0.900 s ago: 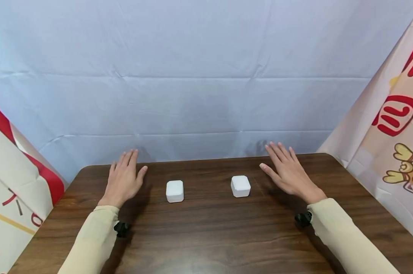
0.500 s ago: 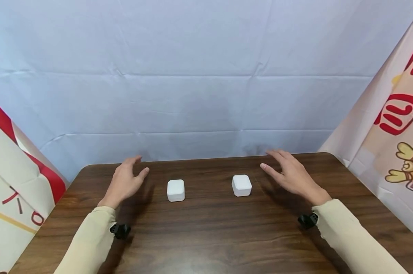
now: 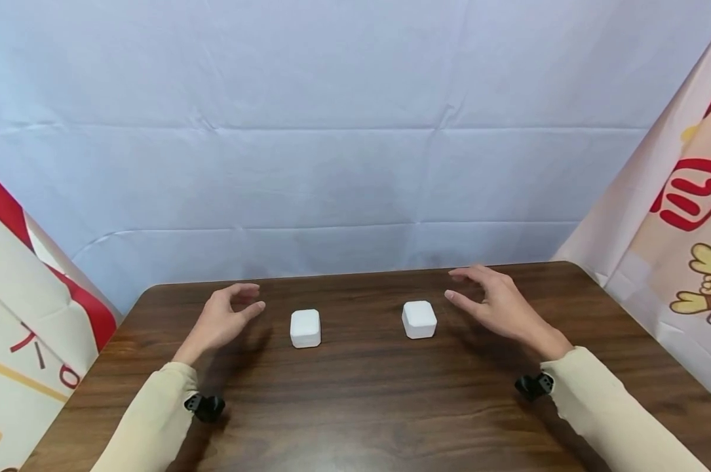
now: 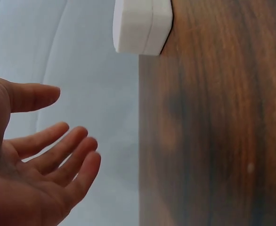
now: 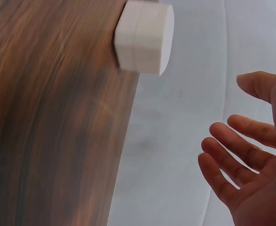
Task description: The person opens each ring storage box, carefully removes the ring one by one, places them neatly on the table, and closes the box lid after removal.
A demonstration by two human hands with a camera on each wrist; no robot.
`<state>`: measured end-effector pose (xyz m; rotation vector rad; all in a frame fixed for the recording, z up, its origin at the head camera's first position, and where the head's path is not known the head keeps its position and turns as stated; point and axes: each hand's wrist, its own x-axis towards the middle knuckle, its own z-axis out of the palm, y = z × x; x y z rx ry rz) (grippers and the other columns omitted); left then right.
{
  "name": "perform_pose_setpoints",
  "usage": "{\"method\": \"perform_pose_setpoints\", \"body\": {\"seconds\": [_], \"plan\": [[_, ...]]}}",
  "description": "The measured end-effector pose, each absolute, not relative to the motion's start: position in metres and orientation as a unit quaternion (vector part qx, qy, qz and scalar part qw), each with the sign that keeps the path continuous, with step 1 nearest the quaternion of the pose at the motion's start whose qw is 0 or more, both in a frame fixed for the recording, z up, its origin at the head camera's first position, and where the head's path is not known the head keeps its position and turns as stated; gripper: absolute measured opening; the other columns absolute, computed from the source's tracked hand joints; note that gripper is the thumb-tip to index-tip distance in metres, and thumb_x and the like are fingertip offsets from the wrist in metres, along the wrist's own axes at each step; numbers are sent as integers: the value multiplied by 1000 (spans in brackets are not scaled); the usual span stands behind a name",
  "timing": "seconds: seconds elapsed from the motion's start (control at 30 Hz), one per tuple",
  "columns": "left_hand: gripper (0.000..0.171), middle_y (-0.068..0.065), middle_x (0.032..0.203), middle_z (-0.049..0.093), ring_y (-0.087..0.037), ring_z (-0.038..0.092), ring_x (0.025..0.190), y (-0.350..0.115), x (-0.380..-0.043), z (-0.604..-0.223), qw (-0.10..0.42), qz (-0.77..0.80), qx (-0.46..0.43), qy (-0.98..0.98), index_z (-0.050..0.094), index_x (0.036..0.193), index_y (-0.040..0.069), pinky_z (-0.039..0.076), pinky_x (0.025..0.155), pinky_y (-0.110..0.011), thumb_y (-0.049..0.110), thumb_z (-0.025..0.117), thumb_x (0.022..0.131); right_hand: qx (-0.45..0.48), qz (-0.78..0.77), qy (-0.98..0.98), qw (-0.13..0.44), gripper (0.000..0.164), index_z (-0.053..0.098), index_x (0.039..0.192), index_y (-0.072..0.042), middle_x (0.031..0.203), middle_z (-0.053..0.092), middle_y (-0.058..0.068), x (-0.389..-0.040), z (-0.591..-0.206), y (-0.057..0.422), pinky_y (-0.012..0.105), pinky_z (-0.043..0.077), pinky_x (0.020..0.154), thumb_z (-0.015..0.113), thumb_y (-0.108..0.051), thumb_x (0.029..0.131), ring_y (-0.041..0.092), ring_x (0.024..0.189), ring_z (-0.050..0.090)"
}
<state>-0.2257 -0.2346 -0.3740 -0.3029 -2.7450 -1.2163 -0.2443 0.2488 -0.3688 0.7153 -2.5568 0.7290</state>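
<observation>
Two small white boxes with bevelled corners stand apart on the brown table. The left box shows a seam round its side in the left wrist view, where its upper part is cut off by the frame. My left hand hovers to its left, thumb toward the box and fingers loosely bent, holding nothing. To the right of the right box hangs my right hand, also bare, with thumb and bent fingers spread apart. In the right wrist view a gap separates the fingers from that box.
The dark wood-grain table ends at a pale cloth backdrop. Printed cloths hang at the left and the right. A black wrist device sits under the left sleeve, and another under the right.
Both hands have gone from flat, straight fingers to loosely bent ones, thumbs apart. The left hand has shifted slightly right toward its box. The boxes stay in place on the table.
</observation>
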Motion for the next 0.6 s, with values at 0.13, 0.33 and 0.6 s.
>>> {"method": "perform_pose_setpoints", "body": {"seconds": [0.13,0.33,0.6], "plan": [[41,-24,131,61,-36,61,117,-231,-225,-378,28,-445,-113,-888,58,136,-4,49,97,-48,13,66,99,275,276,-901,189,36,69,124,-7,117,69,8,-240,-367,238,49,52,83,76,-24,93,29,104,66],[48,-27,133,59,-42,58,120,-229,-226,-387,-16,-463,-150,-874,54,137,-10,47,100,-51,1,68,93,300,283,-894,173,34,69,124,-9,118,69,5,-234,-367,218,48,53,83,76,-23,93,28,106,66],[63,-24,133,58,-40,55,121,-220,-226,-400,-83,-475,-166,-860,53,138,-9,44,103,-54,7,82,84,365,288,-870,163,38,68,125,-9,117,68,2,-230,-369,187,44,53,81,78,-22,92,24,101,66]]}}
